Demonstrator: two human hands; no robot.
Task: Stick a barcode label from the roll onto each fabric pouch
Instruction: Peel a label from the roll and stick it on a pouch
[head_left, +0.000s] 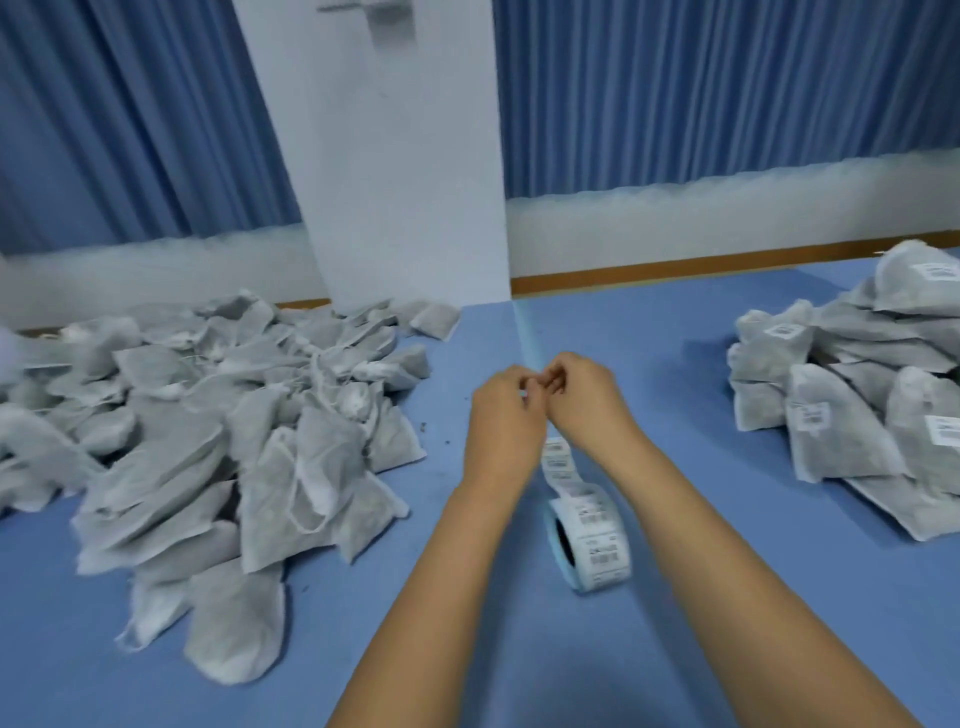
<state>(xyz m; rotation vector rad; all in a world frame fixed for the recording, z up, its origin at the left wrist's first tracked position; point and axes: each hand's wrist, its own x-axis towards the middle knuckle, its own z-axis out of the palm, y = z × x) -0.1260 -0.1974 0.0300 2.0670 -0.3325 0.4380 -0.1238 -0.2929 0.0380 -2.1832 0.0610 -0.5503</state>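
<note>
Now, with bare pouches (218, 441) heaped at left, our left hand (506, 415) and right hand (587, 400) meet, touching, both pinching the strip (557, 452) that rises from the roll (592, 540) on the table (649, 338). We should keep the strip taut and peel the label, hidden by our fingers, from one corner, uncreased. Labelled pouches (857, 395) lie at right.

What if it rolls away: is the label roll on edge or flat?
On edge: the label roll sits rim-down on the table, core hole sideways, a strip running up to the left hand and right hand.
</note>
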